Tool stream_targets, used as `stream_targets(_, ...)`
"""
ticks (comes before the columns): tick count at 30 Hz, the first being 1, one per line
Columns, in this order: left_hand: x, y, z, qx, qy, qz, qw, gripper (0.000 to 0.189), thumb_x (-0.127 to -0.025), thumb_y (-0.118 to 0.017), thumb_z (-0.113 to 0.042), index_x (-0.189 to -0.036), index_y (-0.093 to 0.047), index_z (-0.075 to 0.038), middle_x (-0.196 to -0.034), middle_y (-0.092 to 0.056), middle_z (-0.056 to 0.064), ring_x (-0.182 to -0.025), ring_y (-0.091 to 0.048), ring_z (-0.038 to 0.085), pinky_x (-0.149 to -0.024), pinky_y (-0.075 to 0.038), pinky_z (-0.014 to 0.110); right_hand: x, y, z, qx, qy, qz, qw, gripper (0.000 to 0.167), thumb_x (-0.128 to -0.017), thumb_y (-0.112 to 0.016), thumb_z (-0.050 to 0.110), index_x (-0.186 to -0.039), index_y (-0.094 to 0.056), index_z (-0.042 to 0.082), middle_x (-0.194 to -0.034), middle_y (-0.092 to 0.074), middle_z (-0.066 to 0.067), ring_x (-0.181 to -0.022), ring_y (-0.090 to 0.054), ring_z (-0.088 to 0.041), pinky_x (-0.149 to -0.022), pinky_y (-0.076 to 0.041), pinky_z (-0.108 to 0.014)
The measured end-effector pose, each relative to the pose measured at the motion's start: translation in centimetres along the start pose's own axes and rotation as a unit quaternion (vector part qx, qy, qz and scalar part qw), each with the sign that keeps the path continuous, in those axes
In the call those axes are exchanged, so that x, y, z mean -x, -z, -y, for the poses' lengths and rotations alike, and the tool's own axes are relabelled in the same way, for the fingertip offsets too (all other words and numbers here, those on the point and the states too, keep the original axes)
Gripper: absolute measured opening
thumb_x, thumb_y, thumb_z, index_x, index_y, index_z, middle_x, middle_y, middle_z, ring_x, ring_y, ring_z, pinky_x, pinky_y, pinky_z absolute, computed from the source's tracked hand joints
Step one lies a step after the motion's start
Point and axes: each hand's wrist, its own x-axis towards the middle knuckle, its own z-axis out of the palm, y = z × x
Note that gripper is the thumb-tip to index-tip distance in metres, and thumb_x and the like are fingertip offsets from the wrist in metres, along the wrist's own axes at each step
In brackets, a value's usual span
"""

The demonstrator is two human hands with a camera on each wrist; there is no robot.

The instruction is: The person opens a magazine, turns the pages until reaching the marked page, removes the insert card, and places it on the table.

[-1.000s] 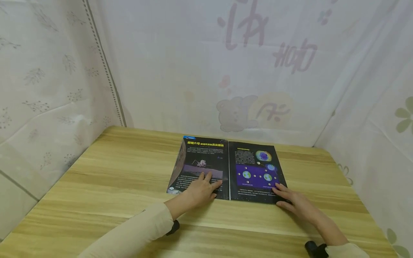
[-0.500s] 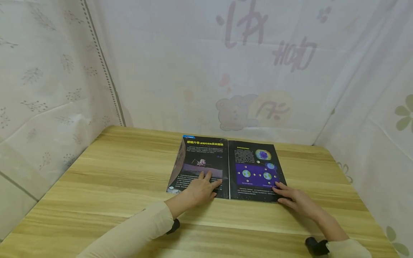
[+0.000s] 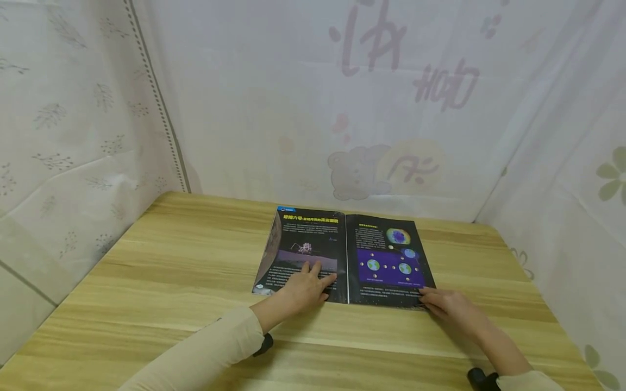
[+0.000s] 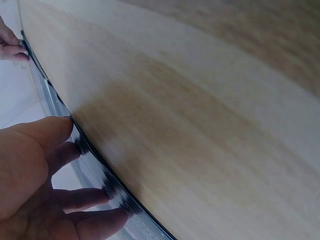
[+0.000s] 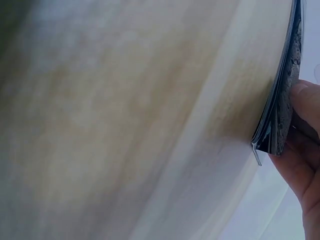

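Observation:
An open magazine [image 3: 381,298] with dark, space-themed pages lies flat on the table. My left hand [image 3: 300,290] rests with spread fingers on the lower part of its left page [image 3: 308,228], and the left wrist view shows those fingertips against the glossy sheet near the bottom edge. At the lower right corner my right hand [image 3: 455,309] pinches the edge of the right page [image 3: 381,239]. In the right wrist view, the thumb [image 5: 304,95] lies against a grey, rock-textured page face [image 5: 286,110] bent up from the stack of sheets, with the fingers behind it.
The wood-grain table [image 3: 171,260] extends on all sides of the magazine. Pale printed curtains [image 3: 264,108] hang behind it and at both sides. A black wrist device [image 3: 264,345] shows under the left sleeve [image 3: 205,347], another [image 3: 481,380] at the right.
My right hand has slid down from the right page's outer edge to its lower corner, its fingers drawing closer together there. The left hand and the magazine have stayed in place.

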Motion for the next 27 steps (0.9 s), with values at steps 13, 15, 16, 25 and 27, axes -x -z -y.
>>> stream_targets(13, -0.5, -0.3, -0.2, -0.014, 0.002, 0.002, 0.9999, 0.049, -0.092, -0.056, -0.043, -0.138, -0.046, -0.032, -0.138, -0.047, 0.014, -0.121, -0.051, 0.036, -0.079, -0.057, 0.039, 0.5, -0.7, 0.2, 0.040, 0.001, -0.087, 0.9954, 0.028, -0.066, -0.076, -0.006, -0.084, -0.064, 0.012, -0.078, -0.067, 0.003, -0.069, -0.064, -0.012, -0.060, -0.054, -0.024)
stream_targets(15, -0.5, -0.2, -0.3, -0.014, 0.002, -0.006, 0.9999, 0.048, -0.091, -0.057, -0.043, -0.136, -0.049, -0.031, -0.134, -0.051, 0.014, -0.117, -0.054, 0.032, -0.080, -0.056, 0.039, 0.5, -0.7, 0.3, 0.045, 0.007, -0.101, 0.9939, 0.017, -0.076, -0.073, 0.001, -0.085, -0.064, 0.012, -0.079, -0.068, 0.003, -0.069, -0.064, -0.012, -0.060, -0.054, -0.023)
stream_targets(16, -0.6, -0.2, -0.4, -0.016, 0.002, -0.013, 0.9998, 0.047, -0.090, -0.059, -0.043, -0.134, -0.051, -0.029, -0.130, -0.054, 0.013, -0.114, -0.056, 0.030, -0.079, -0.056, 0.038, 0.6, -0.7, 0.3, 0.048, 0.009, -0.108, 0.9929, 0.008, -0.083, -0.069, 0.006, -0.086, -0.064, 0.012, -0.079, -0.068, 0.003, -0.069, -0.064, -0.012, -0.060, -0.053, -0.022)
stream_targets(25, -0.8, 0.5, -1.5, -0.008, -0.011, -0.089, 0.9959, 0.038, -0.086, -0.064, -0.043, -0.109, -0.063, -0.012, -0.103, -0.061, 0.005, -0.101, -0.058, 0.021, -0.088, -0.051, 0.031, 0.3, -0.5, 0.5, 0.079, 0.038, -0.185, 0.9788, 0.047, -0.102, -0.027, 0.033, -0.091, -0.066, 0.009, -0.089, -0.070, -0.005, -0.077, -0.067, -0.023, -0.064, -0.055, -0.030)
stream_targets(27, -1.1, 0.6, -1.7, -0.015, -0.012, -0.094, 0.9954, 0.039, -0.086, -0.064, -0.044, -0.109, -0.063, -0.012, -0.102, -0.062, 0.005, -0.102, -0.058, 0.020, -0.089, -0.050, 0.030, 0.2, -0.3, 0.6, 0.085, 0.042, -0.197, 0.9757, 0.049, -0.103, -0.026, 0.032, -0.091, -0.066, 0.007, -0.091, -0.070, -0.007, -0.079, -0.067, -0.024, -0.066, -0.054, -0.031)
